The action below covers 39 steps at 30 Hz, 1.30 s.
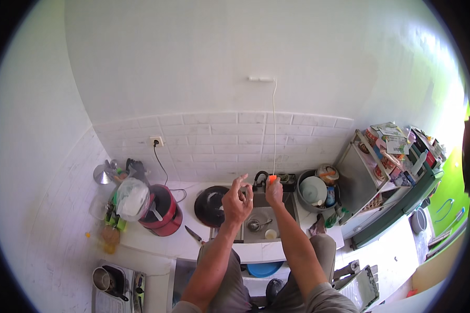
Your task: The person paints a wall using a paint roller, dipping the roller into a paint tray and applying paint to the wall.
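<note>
My right hand (274,191) is closed around the orange grip of a paint roller, whose thin white rod (274,129) runs up to a white roller (261,79) at the grey wall. Whether the roller touches the wall, I cannot tell. Held up with its fingers apart and curled, my left hand (239,199) holds nothing; a ring is on one finger. Below both hands lies a steel sink (264,217) with a ladle or spoon and a small cup in it. A black wok (209,206) sits left of my left hand, and a black faucet (261,176) stands between the hands.
A knife (194,234) lies on the white counter (156,246), near a red rice cooker (166,219). Right of the sink are a basin (307,201) of dishes and a green bottle (334,219). A cluttered refrigerator (360,168) stands farther right, with a paint tray (362,289) low down.
</note>
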Each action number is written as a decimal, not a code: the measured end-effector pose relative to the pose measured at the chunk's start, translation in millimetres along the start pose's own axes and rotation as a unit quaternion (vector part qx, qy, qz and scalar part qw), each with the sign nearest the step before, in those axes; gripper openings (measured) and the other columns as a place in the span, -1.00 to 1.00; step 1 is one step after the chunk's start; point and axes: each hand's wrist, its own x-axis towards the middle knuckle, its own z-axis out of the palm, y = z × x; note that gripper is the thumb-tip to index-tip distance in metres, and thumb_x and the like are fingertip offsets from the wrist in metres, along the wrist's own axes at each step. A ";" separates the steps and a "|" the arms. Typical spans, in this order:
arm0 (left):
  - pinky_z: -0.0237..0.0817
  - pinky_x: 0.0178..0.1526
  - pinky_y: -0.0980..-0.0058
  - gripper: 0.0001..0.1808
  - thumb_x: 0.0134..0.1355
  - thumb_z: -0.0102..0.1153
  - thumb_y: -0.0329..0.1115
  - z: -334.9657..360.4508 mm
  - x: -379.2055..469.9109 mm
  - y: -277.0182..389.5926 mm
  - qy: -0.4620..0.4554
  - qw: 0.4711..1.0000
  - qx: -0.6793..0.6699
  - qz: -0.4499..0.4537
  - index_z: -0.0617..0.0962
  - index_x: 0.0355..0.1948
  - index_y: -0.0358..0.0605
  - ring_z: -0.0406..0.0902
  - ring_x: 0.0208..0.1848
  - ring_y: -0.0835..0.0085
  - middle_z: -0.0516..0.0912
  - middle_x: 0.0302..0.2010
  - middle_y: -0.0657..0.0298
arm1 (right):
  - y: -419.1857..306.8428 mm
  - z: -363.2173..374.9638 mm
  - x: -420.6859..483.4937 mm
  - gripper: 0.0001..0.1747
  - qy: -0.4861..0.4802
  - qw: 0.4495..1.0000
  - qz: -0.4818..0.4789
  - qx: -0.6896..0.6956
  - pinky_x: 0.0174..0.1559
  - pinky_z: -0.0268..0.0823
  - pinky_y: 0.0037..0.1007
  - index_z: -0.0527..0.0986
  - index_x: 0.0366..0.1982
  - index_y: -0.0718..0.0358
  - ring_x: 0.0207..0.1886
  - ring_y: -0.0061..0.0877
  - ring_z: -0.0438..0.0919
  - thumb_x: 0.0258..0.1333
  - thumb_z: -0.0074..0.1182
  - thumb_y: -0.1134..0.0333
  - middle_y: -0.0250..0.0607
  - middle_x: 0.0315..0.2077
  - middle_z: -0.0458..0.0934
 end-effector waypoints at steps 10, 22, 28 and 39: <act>0.18 -0.54 0.57 -0.61 0.40 0.25 -0.36 2.1 2.4 -0.8 0.003 1.000 0.000 0.023 0.57 0.22 -0.18 0.33 -0.69 0.68 0.72 -0.40 0.30 | 58.6 23.3 -49.6 -0.43 -0.040 0.997 0.054 -0.033 -0.07 0.50 0.19 0.36 -0.05 0.44 -0.10 0.32 0.64 0.47 0.00 -0.04 0.42 -0.24 0.66; 0.33 -0.51 0.48 -0.60 0.33 0.30 -0.38 -8.2 1.0 10.7 0.006 1.000 0.030 0.000 0.61 0.19 -0.03 0.44 -0.68 0.52 0.75 -0.33 0.29 | 82.1 19.7 -76.1 -0.48 -0.031 0.999 0.007 0.040 -0.21 0.43 0.18 0.39 -0.07 0.38 -0.19 0.30 0.64 0.44 0.01 -0.03 0.37 -0.36 0.65; 0.28 -0.54 0.51 -0.64 0.35 0.29 -0.35 -7.0 -2.4 13.2 0.034 0.999 0.011 0.005 0.62 0.16 -0.10 0.41 -0.69 0.57 0.76 -0.34 0.28 | 5.1 -2.6 -45.5 -0.56 0.034 0.985 -0.110 0.132 -0.26 0.44 0.11 0.44 -0.11 0.40 -0.27 0.24 0.65 0.42 0.11 0.09 0.30 -0.43 0.64; 0.27 -0.47 0.50 -0.67 0.48 0.19 -0.25 -3.8 2.0 2.4 0.130 0.990 -0.031 0.035 0.61 0.09 -0.29 0.41 -0.58 0.56 0.71 -0.02 0.10 | -198.8 -121.9 -4.7 -0.51 -0.048 0.935 -0.171 0.307 -0.63 0.29 -0.29 0.45 -0.33 0.39 -0.68 -0.51 0.49 0.43 0.20 0.05 -0.11 -0.63 0.54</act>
